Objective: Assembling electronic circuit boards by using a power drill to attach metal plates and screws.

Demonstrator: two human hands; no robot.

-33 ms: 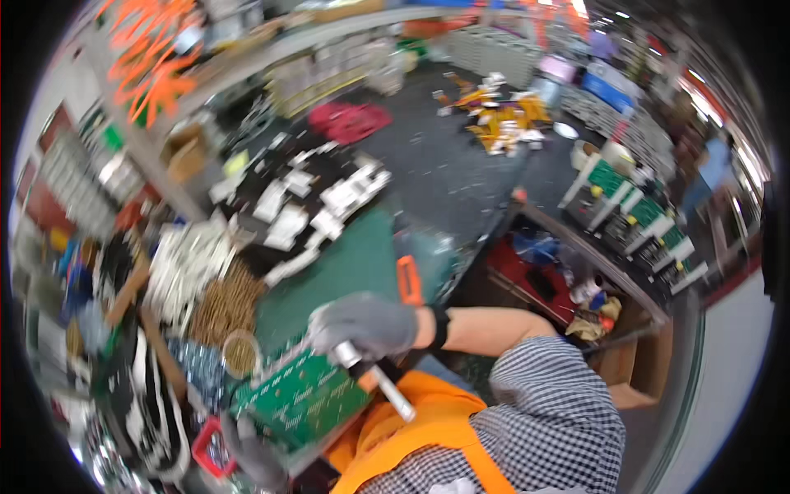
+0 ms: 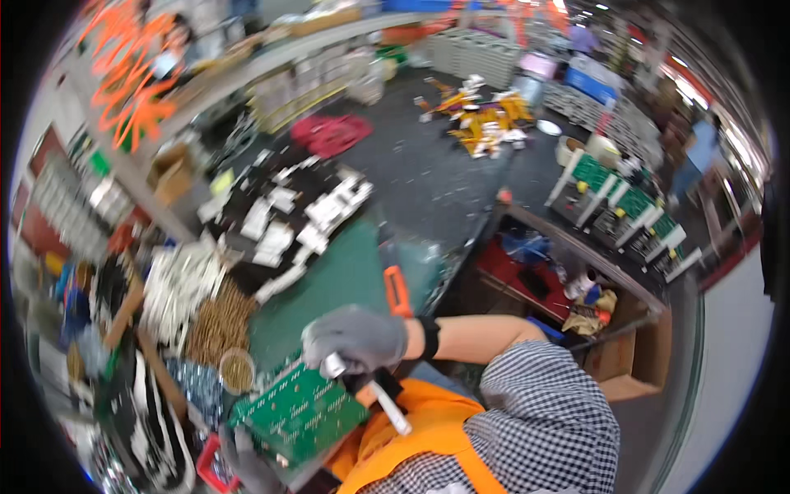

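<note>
A green circuit board [image 2: 309,416] with rows of pale marks lies tilted in front of me. My left hand [image 2: 251,463], in a grey glove, is at its lower left edge, closed on that edge as far as the blur shows. Above the board's right side, my grey-gloved right hand [image 2: 354,339] is closed around a slim tool or strip with a white, flat end [image 2: 390,409] pointing toward my orange apron. The gripped part is mostly hidden. Just beyond this hand, an orange-and-black handled tool [image 2: 397,290] rests on the green mat [image 2: 317,288].
White strips [image 2: 177,284], brown strips [image 2: 220,321] and a round tub [image 2: 237,370] are at left. A red tray [image 2: 212,466] stands beside my left hand. White parts [image 2: 329,206] cover the table beyond. An open drawer [image 2: 527,276] and a board rack [image 2: 625,214] are at right.
The view has shifted slightly, so the table's contents appear a little further left. Both hands keep nearly the same pose, and the strip stays in my right hand.
</note>
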